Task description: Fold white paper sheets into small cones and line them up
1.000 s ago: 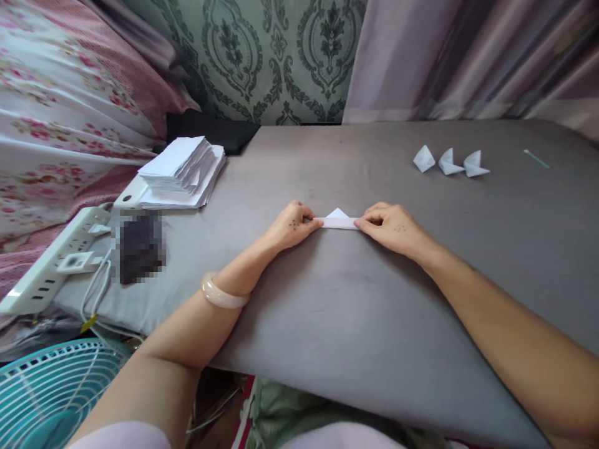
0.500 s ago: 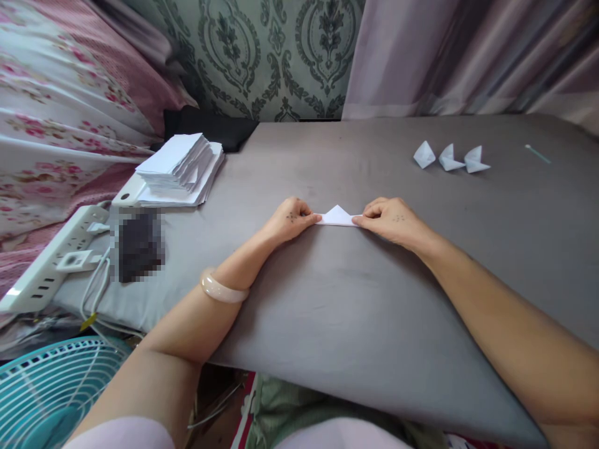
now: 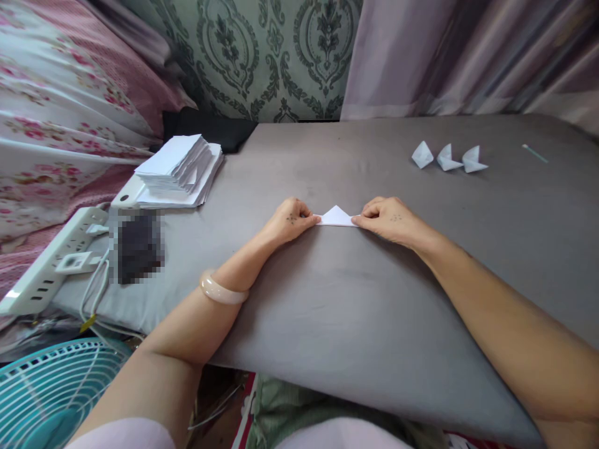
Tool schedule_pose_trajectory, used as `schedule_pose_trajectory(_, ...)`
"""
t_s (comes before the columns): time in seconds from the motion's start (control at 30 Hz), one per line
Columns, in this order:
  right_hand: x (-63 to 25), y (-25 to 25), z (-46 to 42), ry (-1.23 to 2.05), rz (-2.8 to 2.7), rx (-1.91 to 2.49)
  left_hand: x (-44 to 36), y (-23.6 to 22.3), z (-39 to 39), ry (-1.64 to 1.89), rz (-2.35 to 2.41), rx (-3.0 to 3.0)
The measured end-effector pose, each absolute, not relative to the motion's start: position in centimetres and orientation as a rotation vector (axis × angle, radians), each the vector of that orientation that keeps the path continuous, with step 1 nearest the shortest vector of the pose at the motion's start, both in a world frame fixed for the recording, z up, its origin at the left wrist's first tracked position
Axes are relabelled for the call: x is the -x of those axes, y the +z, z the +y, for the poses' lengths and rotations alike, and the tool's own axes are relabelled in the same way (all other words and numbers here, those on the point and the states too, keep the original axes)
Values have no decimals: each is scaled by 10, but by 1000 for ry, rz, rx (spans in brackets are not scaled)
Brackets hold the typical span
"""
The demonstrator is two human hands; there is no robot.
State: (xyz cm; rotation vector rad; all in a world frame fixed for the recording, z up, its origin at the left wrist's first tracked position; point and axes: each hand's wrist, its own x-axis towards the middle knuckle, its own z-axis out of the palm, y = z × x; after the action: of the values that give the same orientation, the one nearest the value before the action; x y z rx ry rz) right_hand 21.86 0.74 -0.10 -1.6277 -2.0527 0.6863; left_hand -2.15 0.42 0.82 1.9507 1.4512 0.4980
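A folded sheet of white paper [image 3: 336,217] lies between my hands, with a triangular peak pointing away from me and a straight folded strip along its near edge. My left hand [image 3: 293,219] pinches its left end between thumb and fingers. At the right end, my right hand [image 3: 384,218] pinches it the same way. The fingertips under and behind the paper are partly hidden. Beyond my right hand, three small folded white paper boats [image 3: 449,158] sit in a row on the grey cloth-covered table [image 3: 327,299].
A stack of white paper [image 3: 175,168] stands at the back left beside a black item [image 3: 210,130]. Nearer are a power strip [image 3: 56,255] with plugs and cables, and a blurred dark object [image 3: 139,247]. A turquoise fan [image 3: 60,393] is at lower left; a thin stick [image 3: 535,153] lies far right.
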Motion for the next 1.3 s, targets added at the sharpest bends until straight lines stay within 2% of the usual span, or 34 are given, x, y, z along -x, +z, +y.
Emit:
schedule_pose_trajectory(0.6, -222, -4, 7, 586, -2128, 1684, 20, 1, 0, 546, 1522, -2147)
schedule_pose_trajectory(0.73, -227, -4, 6, 564, -2123, 1659, 20, -4, -2, 598, 1383, -2393)
schedule_pose_trajectory(0.93, -228, -6, 5, 559, -2110, 1610, 16, -1, -3, 377, 1126, -2894)
schedule_pose_trajectory(1.03, -217, -5, -8, 375, -2184, 1498, 10, 4, -7, 193, 1010, -3000)
schedule_pose_trajectory(1.13, -197, -2, -30, 117, -2376, 1314, 1, 10, -16, 49, 1093, -3047)
schedule_pose_trajectory(1.3, -174, 0, -55, 12, -2478, 1355, -8, 19, -33, -68, 1264, -3006)
